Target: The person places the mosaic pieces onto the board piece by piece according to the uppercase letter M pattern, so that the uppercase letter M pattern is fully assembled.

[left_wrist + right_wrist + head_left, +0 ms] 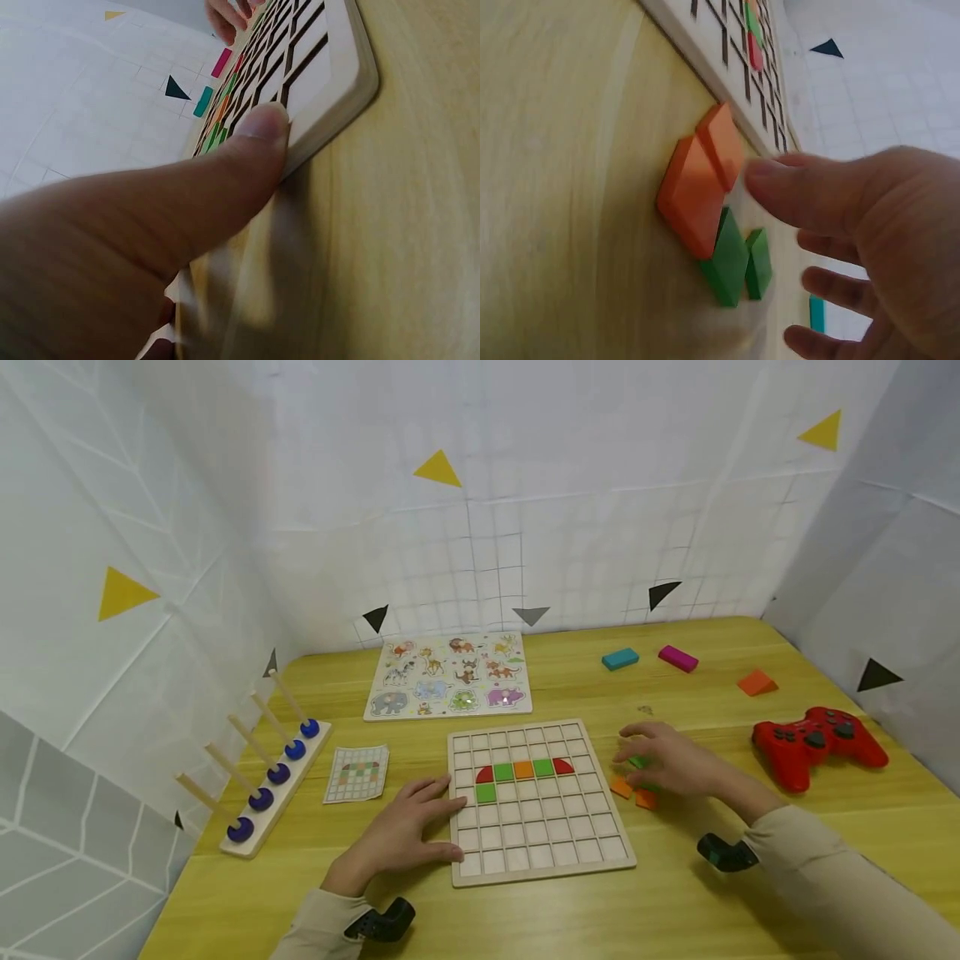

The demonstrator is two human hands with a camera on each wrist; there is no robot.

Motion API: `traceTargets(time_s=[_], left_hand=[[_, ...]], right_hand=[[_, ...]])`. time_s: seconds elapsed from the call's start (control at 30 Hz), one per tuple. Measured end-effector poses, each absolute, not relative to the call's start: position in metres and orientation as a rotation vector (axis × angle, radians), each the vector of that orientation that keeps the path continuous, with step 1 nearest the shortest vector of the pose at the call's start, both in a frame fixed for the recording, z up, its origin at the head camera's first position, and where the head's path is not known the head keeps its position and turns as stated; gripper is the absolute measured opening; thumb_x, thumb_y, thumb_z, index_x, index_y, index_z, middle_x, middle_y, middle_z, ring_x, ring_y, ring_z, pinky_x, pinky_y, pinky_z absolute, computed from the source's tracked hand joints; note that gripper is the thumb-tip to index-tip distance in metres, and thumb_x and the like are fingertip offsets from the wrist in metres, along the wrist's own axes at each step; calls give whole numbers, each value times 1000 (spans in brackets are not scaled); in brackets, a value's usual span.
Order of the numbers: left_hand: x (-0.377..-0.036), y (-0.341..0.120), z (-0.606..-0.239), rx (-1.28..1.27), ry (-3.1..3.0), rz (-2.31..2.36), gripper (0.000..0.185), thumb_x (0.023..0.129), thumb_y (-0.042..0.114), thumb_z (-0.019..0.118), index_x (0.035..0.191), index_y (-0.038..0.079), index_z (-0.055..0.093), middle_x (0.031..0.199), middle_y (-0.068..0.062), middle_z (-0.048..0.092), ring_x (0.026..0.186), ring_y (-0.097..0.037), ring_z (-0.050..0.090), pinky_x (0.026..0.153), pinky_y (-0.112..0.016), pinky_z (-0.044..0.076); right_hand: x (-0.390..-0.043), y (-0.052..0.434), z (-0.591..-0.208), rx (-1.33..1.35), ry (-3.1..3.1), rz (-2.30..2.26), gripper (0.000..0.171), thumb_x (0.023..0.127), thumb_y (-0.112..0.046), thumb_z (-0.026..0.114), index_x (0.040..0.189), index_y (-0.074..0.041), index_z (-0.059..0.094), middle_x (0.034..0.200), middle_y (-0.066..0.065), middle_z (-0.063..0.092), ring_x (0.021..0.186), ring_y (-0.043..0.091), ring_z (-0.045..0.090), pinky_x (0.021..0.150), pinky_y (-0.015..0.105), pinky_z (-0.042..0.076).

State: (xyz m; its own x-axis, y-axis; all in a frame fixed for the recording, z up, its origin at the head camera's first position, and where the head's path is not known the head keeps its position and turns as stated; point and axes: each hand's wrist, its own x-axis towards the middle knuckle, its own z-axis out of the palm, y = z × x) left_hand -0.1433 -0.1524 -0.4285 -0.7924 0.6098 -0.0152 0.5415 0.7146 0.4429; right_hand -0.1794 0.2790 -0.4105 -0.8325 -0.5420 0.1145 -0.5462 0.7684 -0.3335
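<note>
1. While the left hand (pixel 408 835) lies flat with fingers straight on the left edge of the grid board (pixel 536 802), its thumb pressing the board's rim in the left wrist view, the board is braced against sliding on the bench (pixel 675 910).
2. Right hand (pixel 667 760) hovers over the loose tiles just right of the board; fingers are spread and relaxed, and the right wrist view shows nothing pinched between them.
3. Judgement on technique: lower thumb and forefinger onto a single tile, taking it by opposite edges. The tiles are thin and partly overlap, so a flat press risks dragging two at once. Keep the left hand weighted on the board while a tile goes in.
4. Loose tiles: orange tiles (pixel 697 187) lie overlapped nearest the board's right edge; green tiles (pixel 735 259) lie just beside them, touching the orange ones. All are flat squares with a matt, plain colour.
5. Board: pale wood, square cells. One row holds red quarter-round, green, orange, green, red quarter-round (pixel 523 769); a single green tile (pixel 486 792) sits below its left end. Remaining cells are open.
6. Pattern card (pixel 357 773) lies left of the board, near the left hand.
</note>
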Motion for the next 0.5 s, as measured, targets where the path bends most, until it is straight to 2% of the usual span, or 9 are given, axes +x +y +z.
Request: traceTargets(time_s=[0.17,0.3,0.5], left_hand=[[-143,-153,-428,938,2763,623,68,83,56,71,140,21,57,158,-13,37,144,-37,35,108,-58,39],[-142,-152,-428,939,2757,628,68,83,55,72,140,20,57,158,-13,37,144,-37,35,109,-58,39],[-143,-152,-428,943,2760,628,69,83,55,72,140,20,57,158,-13,37,144,-38,35,109,-59,39]], right_hand=[[-179,274,-410,987,-2942,562,14,85,-18,77,98,-23,79,130,24,60,121,47,52,97,65,43],[-180,271,-411,941,-2958,470,13,85,-22,77,97,-21,79,129,23,61,120,46,53,95,65,45],[-181,269,-409,899,-2997,380,21,80,-23,82,101,-19,79,130,23,59,121,47,53,91,66,47]])
